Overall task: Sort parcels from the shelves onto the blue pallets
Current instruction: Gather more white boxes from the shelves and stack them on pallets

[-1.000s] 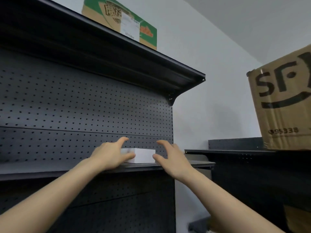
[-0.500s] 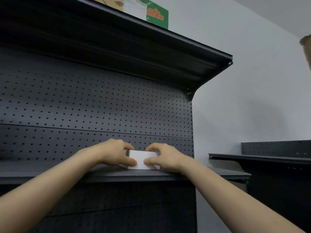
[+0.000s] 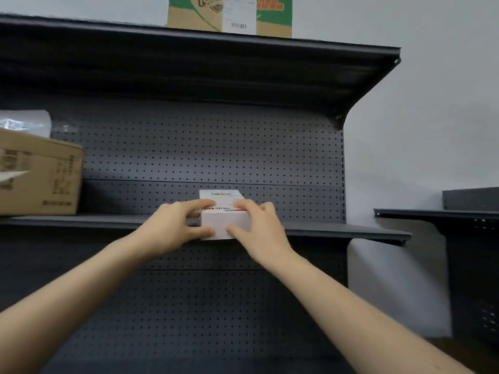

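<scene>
A small white parcel (image 3: pixel 223 219) with a printed label on top is at the front edge of the dark middle shelf (image 3: pixel 337 230). My left hand (image 3: pixel 175 228) grips its left side, fingers over the top and thumb on the front face. My right hand (image 3: pixel 260 228) grips its right side the same way. The parcel's front overhangs the shelf edge. No blue pallet is in view.
A brown cardboard box (image 3: pixel 40 174) stands on the same shelf at the left, with a plastic-wrapped item (image 3: pixel 25 122) behind it. A green and brown carton (image 3: pixel 229 14) sits on the top shelf (image 3: pixel 324 49). Another dark shelf unit (image 3: pixel 459 214) stands at the right.
Both hands closed on the white parcel and drew it forward to the shelf edge. The view swung left, so the box at the left came into sight.
</scene>
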